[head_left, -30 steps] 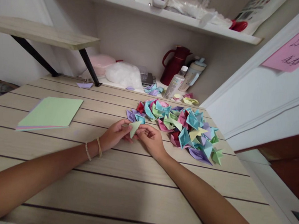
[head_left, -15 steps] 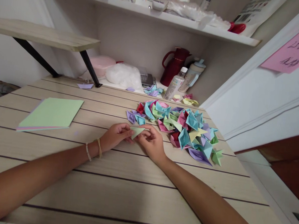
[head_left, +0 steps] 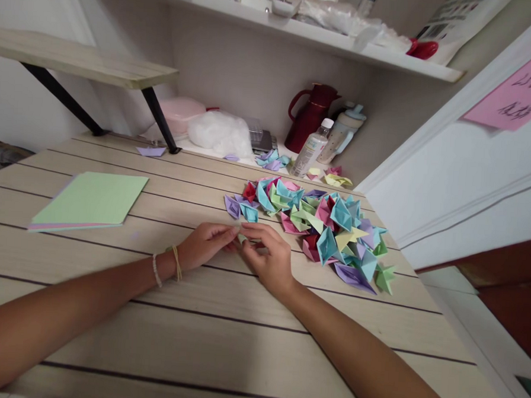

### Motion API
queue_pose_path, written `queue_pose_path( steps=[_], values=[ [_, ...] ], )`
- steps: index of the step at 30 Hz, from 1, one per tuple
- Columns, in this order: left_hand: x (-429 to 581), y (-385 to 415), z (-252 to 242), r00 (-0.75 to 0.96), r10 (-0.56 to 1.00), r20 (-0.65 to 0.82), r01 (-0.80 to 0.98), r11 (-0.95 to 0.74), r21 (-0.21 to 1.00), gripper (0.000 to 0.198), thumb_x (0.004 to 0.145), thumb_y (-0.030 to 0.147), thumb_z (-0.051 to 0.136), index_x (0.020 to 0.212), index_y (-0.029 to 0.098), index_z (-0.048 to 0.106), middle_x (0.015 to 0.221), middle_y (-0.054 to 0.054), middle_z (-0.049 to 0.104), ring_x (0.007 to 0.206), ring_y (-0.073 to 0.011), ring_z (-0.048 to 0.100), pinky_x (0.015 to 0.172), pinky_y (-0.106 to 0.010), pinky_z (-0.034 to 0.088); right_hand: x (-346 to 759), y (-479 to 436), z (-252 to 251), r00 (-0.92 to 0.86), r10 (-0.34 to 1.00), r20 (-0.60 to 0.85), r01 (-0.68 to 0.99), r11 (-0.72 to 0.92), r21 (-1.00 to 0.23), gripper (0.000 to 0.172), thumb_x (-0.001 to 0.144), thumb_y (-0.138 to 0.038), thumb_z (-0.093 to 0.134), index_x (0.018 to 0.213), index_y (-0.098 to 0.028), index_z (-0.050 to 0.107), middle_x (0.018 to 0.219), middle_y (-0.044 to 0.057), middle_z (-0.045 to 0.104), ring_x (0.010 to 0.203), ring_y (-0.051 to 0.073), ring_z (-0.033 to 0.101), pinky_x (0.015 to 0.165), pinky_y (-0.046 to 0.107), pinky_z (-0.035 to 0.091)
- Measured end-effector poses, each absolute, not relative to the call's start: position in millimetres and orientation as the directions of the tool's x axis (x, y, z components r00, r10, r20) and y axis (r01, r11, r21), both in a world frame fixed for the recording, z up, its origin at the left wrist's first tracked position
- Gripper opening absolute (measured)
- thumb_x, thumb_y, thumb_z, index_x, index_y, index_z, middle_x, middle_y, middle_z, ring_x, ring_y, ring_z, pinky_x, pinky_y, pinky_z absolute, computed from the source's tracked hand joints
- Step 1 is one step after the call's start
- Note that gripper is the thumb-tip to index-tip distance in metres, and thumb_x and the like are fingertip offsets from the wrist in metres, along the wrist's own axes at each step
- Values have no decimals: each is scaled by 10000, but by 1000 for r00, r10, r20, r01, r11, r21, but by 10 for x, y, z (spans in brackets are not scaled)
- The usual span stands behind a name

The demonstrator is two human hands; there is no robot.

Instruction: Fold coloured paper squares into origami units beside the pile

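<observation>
Between my fingertips is a small folded piece of green paper, mostly hidden by the fingers. My left hand pinches it from the left, thumb and fingers together. From the right, my right hand grips it with thumb and bent fingers. Both hands are just above the slatted table. A heap of folded paper boats in blue, green, pink, purple and yellow lies right of my right hand. On the left rests a stack of square paper sheets, green on top.
Behind the table stand a clear bottle, a dark red jug and a light flask. A white plastic bag lies beside them. A raised wooden shelf stands on black legs at the back left.
The green paper has turned between my fingers, and its triangular face shows less now. My right fingers have shifted over it. The heap and the stack stay as they were.
</observation>
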State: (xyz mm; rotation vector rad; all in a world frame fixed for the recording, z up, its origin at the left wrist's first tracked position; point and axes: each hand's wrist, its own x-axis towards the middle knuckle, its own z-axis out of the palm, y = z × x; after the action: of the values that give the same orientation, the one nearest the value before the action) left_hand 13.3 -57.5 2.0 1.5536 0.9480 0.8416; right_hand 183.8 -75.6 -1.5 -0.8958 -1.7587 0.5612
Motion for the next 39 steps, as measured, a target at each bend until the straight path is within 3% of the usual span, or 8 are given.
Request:
queue_pose_path(
  steps=[4, 9, 15, 18, 23, 29, 34, 39],
  values=[
    [139, -585, 30, 455, 890, 33, 136, -107, 985, 288, 804, 375, 499, 799, 127, 646, 728, -17, 640, 709, -142, 583, 675, -241, 457, 1840, -760, -19, -202, 762, 615, 314, 645, -697, 205, 746, -109, 512, 877, -219, 624, 969, 49, 627, 858, 151, 598, 629, 237, 517],
    [142, -593, 66, 458, 888, 29, 184, -126, 975, 262, 769, 374, 543, 728, 128, 627, 687, -17, 612, 678, -142, 566, 651, -244, 452, 1830, -764, -12, -155, 810, 565, 325, 582, -745, 213, 728, -110, 532, 890, -223, 609, 914, 33, 625, 744, 136, 592, 635, 249, 506],
    [162, -648, 87, 497, 867, 43, 236, -182, 955, 247, 704, 366, 625, 775, 130, 613, 683, -10, 600, 633, -125, 544, 592, -223, 436, 1834, -767, -14, -171, 831, 530, 325, 555, -766, 180, 706, -125, 545, 843, -222, 610, 904, 41, 622, 711, 141, 582, 607, 256, 503],
    [174, -666, 78, 436, 895, 97, 296, -244, 924, 251, 751, 377, 569, 762, 133, 628, 641, 0, 591, 603, -121, 537, 573, -215, 428, 1821, -761, -15, -116, 860, 497, 318, 506, -802, 187, 693, -142, 565, 862, -213, 605, 807, 25, 614, 634, 123, 570, 562, 234, 500],
    [183, -669, 60, 316, 935, 163, 332, -270, 904, 383, 838, 348, 431, 1138, 148, 560, 677, -13, 630, 643, -146, 568, 633, -240, 456, 1789, -763, 5, -68, 910, 408, 270, 411, -871, 212, 711, -189, 569, 920, -190, 600, 646, -9, 588, 555, 110, 571, 514, 209, 496],
    [186, -696, 118, 414, 887, 204, 361, -365, 858, 369, 851, 288, 398, 1160, 160, 553, 683, -13, 610, 661, -150, 549, 672, -247, 443, 1780, -765, 15, -99, 906, 412, 245, 424, -872, 208, 720, -202, 562, 923, -191, 608, 697, 8, 605, 565, 110, 575, 545, 226, 509],
    [174, -712, 116, 471, 846, 250, 277, -410, 869, 432, 779, 251, 505, 1199, 153, 520, 913, -59, 652, 860, -205, 575, 798, -305, 440, 1797, -731, 13, -127, 905, 407, 219, 425, -878, 209, 699, -208, 580, 909, -203, 588, 775, 19, 594, 577, 107, 566, 513, 216, 498],
    [187, -714, 86, 475, 843, 253, 334, -439, 834, 484, 785, 210, 482, 1266, 176, 453, 1121, -86, 605, 998, -228, 553, 889, -347, 402, 1805, -708, -3, -156, 918, 364, 200, 390, -899, 177, 695, -213, 590, 868, -204, 557, 762, 14, 581, 584, 115, 571, 512, 224, 502]
  ],
)
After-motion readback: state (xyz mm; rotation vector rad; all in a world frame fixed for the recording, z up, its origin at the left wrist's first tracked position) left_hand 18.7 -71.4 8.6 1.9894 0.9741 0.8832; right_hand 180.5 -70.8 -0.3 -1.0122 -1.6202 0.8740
